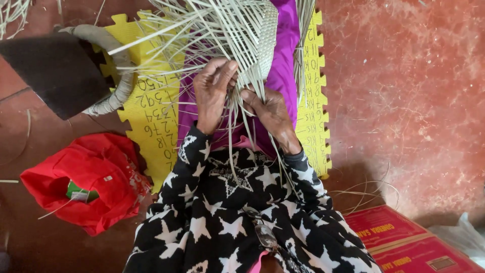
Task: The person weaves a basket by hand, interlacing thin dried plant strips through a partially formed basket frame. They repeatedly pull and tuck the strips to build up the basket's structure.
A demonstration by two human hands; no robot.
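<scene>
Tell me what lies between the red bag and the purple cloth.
In the head view, the yellow foam mat lies between the red bag and the purple cloth.

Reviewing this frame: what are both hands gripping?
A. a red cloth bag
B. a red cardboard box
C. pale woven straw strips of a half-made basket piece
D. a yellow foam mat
C: the left hand and right hand both pinch the loose pale straw strips of the woven piece, held over the purple cloth.

Pale straw weaving (237, 30), purple cloth (285, 50), yellow foam mat (151, 116), red bag (86, 177), black sleeves (202, 202) with white stars.
</scene>
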